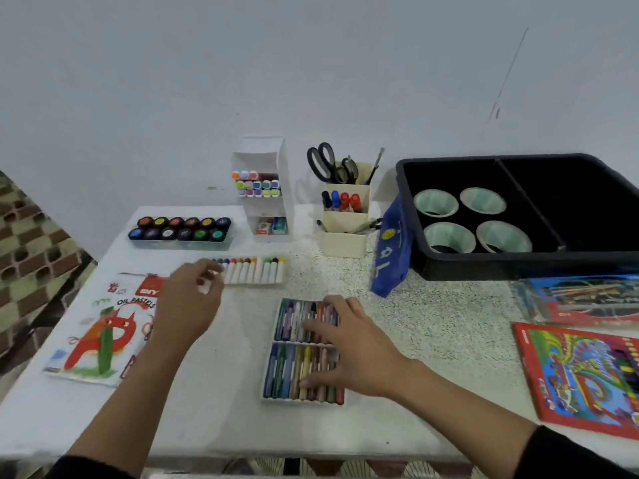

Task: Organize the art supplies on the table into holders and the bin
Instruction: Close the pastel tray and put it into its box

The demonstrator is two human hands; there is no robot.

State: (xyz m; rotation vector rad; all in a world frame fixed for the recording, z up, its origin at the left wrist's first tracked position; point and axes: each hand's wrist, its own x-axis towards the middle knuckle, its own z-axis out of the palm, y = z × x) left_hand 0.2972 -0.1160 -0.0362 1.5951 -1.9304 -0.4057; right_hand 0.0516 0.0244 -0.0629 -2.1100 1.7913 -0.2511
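Right hand [349, 344], fingers wide, rests on the two-row pastel tray [297, 403] at centre; left hand [188, 299] pinches a white-wrapped pastel [206, 288].

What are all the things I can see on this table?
paint pots: twelve, black with coloured lids, back left
marker holder: one, white, back middle
pen holder: one, cream, right of it, holds scissors
bin: one, black, back right
cups: four, pale green, inside the bin
bag: one, blue, at the bin's left corner
loose pastels: one row, white-wrapped, middle left
pastel tray: one, white, two filled rows, centre
box lid: one, white with red drawing, left
picture packs: two, red and blue, right edge
table: one, white, underneath
left hand: pinches white pastel at the row's left end
right hand: fingers spread on the pastel tray
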